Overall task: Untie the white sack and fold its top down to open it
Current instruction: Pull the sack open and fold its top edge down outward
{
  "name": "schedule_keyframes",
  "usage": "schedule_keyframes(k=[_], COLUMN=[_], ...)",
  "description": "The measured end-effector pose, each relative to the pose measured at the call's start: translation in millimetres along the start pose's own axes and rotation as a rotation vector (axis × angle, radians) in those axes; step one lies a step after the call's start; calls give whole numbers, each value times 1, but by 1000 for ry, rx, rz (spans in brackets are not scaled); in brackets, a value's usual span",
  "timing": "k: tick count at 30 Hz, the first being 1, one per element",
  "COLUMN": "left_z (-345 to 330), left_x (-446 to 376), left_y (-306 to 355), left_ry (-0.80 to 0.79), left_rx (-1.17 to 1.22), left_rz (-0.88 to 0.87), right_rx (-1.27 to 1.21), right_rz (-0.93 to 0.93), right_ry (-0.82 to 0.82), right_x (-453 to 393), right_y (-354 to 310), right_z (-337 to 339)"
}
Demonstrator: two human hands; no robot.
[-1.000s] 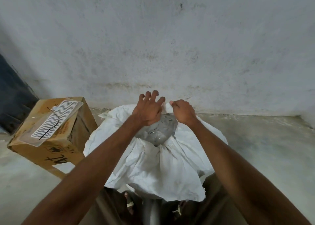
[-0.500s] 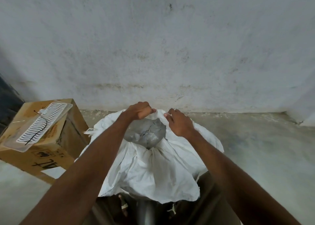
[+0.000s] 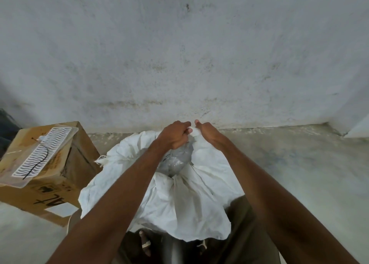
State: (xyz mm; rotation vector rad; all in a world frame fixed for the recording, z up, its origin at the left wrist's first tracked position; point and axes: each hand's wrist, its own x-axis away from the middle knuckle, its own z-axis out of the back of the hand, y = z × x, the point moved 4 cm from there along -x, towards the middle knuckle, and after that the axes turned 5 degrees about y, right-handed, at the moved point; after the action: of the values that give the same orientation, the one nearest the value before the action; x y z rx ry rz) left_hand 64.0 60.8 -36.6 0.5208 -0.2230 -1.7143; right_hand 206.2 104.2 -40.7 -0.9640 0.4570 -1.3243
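White sack (image 3: 179,199) sits right in front of the person, slumped on the concrete floor (image 3: 299,163) between their knees, its near flap draped down toward the camera. Past that, the mouth gapes and a grey plastic liner (image 3: 175,159) shows inside. At the far rim, both hands meet: left hand (image 3: 174,134) curled into a fist on the white fabric, right hand (image 3: 207,132) pinching the same bunched edge just beside it, knuckles nearly touching. Off to the left, a cardboard box (image 3: 65,175) stands tilted, with a wavy-patterned clear packet (image 3: 40,153) lying on top. Behind it all, the stained grey wall (image 3: 179,53).
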Motion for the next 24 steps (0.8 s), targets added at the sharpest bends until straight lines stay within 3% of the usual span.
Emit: schedule_keyframes(k=[3,6,11,17,21,24], left_z=[8,9,-1,-8,-10,-9], left_x=[-8,-13,-22,-15,-20,-25], left_y=[-9,-19,-18,13,22,17], left_ry=[-28,-21,-118,-102,-118,-155], left_rx=[-67,-66,-12,-93,-142,-216], left_rz=[178,320,339,-166,-148,-92], right_rx=[383,612,289,-167,-306,-163], right_rz=[199,161,34,-128,-190,-36], right_ry=[197,348,316,137,-161,-34], right_x=[16,35,34,23,13,8], right_y=[3,18,27,7,12,21], right_z=[-5,-19,-14,14,10,14])
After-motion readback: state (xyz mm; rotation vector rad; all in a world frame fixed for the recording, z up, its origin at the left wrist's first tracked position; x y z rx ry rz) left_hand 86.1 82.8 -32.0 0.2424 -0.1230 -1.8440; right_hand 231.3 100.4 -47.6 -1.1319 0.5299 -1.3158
